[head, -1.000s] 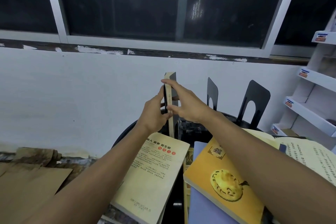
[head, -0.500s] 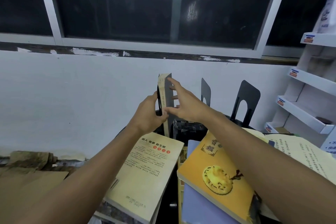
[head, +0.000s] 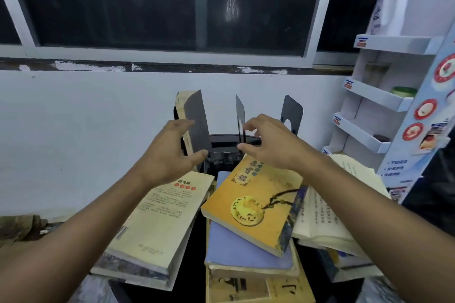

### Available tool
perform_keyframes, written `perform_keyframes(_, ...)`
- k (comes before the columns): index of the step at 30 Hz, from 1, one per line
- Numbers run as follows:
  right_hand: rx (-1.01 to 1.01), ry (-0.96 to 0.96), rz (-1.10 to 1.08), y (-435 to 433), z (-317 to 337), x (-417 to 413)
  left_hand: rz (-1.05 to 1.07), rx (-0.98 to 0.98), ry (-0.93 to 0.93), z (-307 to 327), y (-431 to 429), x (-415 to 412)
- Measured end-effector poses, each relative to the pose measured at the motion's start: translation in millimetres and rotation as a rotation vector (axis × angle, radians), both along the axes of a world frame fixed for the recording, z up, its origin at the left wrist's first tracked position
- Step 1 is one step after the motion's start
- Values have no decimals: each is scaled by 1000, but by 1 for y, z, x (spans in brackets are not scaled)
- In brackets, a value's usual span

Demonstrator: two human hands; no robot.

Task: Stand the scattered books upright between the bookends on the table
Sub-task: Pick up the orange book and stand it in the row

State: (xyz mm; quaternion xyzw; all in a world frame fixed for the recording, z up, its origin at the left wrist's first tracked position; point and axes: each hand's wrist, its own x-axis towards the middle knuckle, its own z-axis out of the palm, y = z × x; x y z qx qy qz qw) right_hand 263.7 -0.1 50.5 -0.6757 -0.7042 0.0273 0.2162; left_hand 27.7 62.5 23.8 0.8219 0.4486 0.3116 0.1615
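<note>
Upright book [head: 181,115] — standing against the grey bookend [head: 197,120]; left hand [head: 170,152] and right hand [head: 268,145], grip released, both empty — advised next: lift the orange book [head: 253,202] by its spine and seat it flush alongside.

All text is Chinese, mostly too blurred. Cream book [head: 152,224]: red heading, last characters look like 王朝; fine print below unreadable. Orange book [head: 253,206]: large blue title characters plus one boxed character, can't make them out. Open book [head: 320,214]: vertical print columns, too small. Display stand [head: 403,162]: three bulleted white lines, blurred. Shelf tags [head: 361,41]: illegible.
</note>
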Motion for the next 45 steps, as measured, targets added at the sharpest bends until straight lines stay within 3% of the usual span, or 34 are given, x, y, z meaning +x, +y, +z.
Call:
perform_keyframes(8, -52, -98, -226, -78, -8, 30, -195, -91, 210, -4, -19, 32)
perform_keyframes(15, -69, -301, -385, -110, -13, 32, -211, -223, 276, -10, -27, 40)
perform_keyframes(24, -219, -371, -310, -102, -18, 34, -227, -344, 249, -14, -39, 39)
perform_keyframes(28, -243, -283, -240, -87, -20, 44, -248, -386, 193, -22, -37, 33)
perform_keyframes(37, -211, -251, -168, -70, -25, 66, -285, -315, 294, -19, -11, 38)
perform_keyframes(41, -206, -248, -159, -70, -28, 69, -357, -475, 294, -15, -8, 45)
perform_keyframes(45, -209, -241, -152, -70, -27, 70, -403, -514, 183, -20, -3, 46)
